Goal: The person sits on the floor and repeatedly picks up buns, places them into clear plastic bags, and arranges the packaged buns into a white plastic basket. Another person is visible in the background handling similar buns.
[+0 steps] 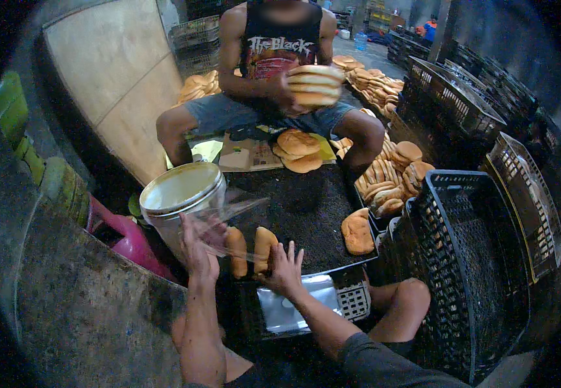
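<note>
My left hand point(198, 251) grips a clear plastic bag point(232, 216), which spreads out to the right over two elongated bread pieces. The left bread piece point(236, 252) stands on edge, partly behind the film. Beside it is the right bread piece point(265, 247), with my right hand point(285, 270) against its right side, fingers spread and stretched out. Both pieces are at the near edge of a dark tray-like surface point(300, 226). Below my right hand lies a stack of clear, shiny plastic bags point(300, 304).
A white bucket point(183, 187) stands left of the tray. One bun point(357, 231) lies at its right edge, others point(298, 150) at its far edge. Opposite, a person point(280, 58) holds several buns point(315, 87). Bread piles point(384, 178) and black crates point(452, 258) line the right.
</note>
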{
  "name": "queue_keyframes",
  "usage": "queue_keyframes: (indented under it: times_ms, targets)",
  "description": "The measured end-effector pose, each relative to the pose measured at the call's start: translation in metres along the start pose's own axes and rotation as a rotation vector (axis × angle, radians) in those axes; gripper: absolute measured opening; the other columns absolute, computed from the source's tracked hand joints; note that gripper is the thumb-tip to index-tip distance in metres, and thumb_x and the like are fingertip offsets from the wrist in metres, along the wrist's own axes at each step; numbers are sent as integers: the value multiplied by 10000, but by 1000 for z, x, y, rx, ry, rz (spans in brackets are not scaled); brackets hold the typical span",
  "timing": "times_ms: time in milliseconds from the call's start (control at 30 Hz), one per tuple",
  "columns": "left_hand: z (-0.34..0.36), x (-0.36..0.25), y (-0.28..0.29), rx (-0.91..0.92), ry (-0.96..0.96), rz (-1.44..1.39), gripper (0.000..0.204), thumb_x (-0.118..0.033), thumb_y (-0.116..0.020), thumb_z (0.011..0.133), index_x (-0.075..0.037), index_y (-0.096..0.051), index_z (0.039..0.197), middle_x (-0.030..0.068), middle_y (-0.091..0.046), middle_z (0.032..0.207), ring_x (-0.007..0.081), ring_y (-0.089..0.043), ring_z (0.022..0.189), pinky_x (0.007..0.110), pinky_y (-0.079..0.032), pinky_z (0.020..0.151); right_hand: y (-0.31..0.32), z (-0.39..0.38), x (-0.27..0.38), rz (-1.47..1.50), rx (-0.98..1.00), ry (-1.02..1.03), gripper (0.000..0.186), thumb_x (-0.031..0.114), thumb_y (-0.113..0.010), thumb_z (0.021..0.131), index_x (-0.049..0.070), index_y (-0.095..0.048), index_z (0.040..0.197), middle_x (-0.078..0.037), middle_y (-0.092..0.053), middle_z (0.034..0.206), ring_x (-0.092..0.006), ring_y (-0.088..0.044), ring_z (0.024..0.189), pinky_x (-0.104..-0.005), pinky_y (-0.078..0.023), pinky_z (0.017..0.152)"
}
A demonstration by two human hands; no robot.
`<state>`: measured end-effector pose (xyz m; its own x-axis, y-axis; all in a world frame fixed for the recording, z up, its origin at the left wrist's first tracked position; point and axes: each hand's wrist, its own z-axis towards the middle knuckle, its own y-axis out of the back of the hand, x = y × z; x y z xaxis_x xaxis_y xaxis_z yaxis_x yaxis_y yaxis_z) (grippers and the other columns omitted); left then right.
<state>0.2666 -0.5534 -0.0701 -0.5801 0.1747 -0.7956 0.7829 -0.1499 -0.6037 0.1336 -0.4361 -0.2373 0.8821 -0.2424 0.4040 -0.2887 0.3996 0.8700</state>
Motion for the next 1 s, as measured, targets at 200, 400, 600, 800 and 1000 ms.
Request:
queue_keyframes:
  times_ms: [200,400,600,800,1000]
  targets:
    - [-11,16,10,-46,-44,6,611,-579,-495,903,-64,-474,1232,112,-637,974,227,-647,742,370,-545,700,33,31,-32,413,-38,-698,514,454,-602,806,28,-589,1093,-167,-640,1071,-383,-498,1148,-595,-304,979]
    - [-16,32,3,-135,10,99,594,-587,-473,910,-82,-496,1223,98,-633,1004,223,-645,768,349,-527,684,66,40,-46,99,-66,-576,512,470,-637,772,48,-594,1060,-184,-647,1015,-358,-568,1000,-525,-349,947]
    - [4,37,35,-37,-190,161,552,-541,-415,955,-71,-488,1235,131,-629,1100,247,-646,926,378,-522,775,173,10,-107,271,-163,-323,544,370,-727,713,19,-536,1083,-178,-627,932,-307,-607,889,-428,-482,814]
    - [-5,33,6,-45,-168,327,607,-526,-378,971,-13,-424,1291,201,-610,1160,306,-634,1026,391,-544,788,296,-33,-80,1268,-82,-387,537,260,-650,825,-49,-484,1231,-148,-610,1107,-194,-590,999,-304,-467,884]
    - [-42,36,-24,360,-5,246,618,-524,-402,961,-38,-367,1342,221,-576,1185,302,-643,973,392,-574,755,239,-5,-65,1019,-48,-360,593,312,-674,830,-53,-477,1254,-61,-600,935,-106,-519,802,-237,-416,704]
